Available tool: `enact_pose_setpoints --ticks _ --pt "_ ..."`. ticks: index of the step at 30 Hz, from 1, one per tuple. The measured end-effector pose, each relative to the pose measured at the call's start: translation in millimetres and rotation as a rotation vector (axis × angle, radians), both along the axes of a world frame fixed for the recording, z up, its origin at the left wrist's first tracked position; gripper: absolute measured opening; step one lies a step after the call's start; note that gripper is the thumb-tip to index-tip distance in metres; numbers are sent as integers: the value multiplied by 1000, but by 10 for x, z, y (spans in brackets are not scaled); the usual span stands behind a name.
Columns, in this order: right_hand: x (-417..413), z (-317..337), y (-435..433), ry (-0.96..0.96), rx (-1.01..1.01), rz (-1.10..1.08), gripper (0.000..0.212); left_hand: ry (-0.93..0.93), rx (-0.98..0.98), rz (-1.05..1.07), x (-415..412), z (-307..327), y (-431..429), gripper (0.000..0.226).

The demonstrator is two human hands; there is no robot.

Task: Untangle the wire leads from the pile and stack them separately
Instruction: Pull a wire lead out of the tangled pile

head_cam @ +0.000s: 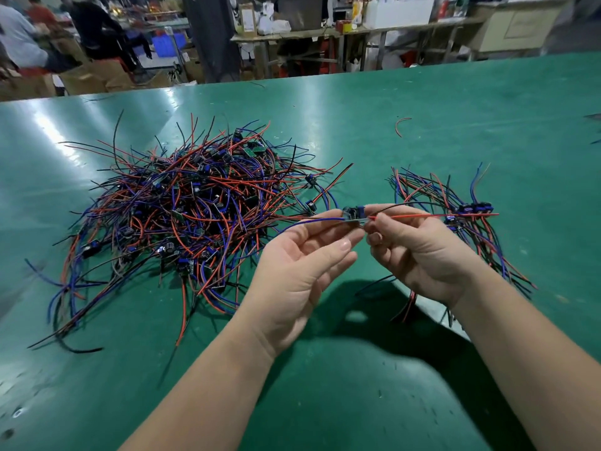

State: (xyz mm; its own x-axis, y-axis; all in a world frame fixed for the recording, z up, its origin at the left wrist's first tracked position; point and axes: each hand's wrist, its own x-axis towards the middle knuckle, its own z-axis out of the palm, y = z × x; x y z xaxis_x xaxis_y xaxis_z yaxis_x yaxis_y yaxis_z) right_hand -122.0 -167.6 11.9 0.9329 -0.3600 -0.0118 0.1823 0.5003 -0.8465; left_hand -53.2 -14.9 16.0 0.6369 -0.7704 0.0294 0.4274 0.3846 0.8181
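Note:
A big tangled pile of wire leads (192,206), red, blue and black with small circuit boards, lies left of centre on the green table (325,385). To the right lies a smaller stack of sorted leads (455,203), laid roughly side by side. Above the table between them, both hands hold one wire lead (354,212) by its small board. My left hand (302,268) pinches its blue-wire side. My right hand (413,252) pinches the side whose red and black wires stick out to the right over the stack.
A loose red wire scrap (401,125) lies far back on the table. Beyond the table's far edge are workbenches (325,34), cardboard boxes and people at the back left. A pale strip (432,307) lies under my right forearm.

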Motion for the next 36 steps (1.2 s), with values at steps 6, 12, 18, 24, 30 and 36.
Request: enact_pose_setpoints --ticks 6,12,18,24,30,36 --pt "-3 55 9 1 79 -76 12 -202 -11 -15 -39 -63 -17 49" --pt "-6 102 -44 87 190 -206 13 -531 82 -96 -49 -57 28 62" --pt "-59 99 -70 137 9 -128 16 -290 200 -89 -77 -80 -8 21" --pt "-21 -13 66 225 -389 -47 11 -227 419 -54 -112 -138 -39 26" --pt "-46 -14 -29 227 -319 50 17 -113 429 -111 -72 -102 -28 16" --pt "-30 30 -113 274 -225 -136 15 -158 481 -289 -92 -61 24 10"
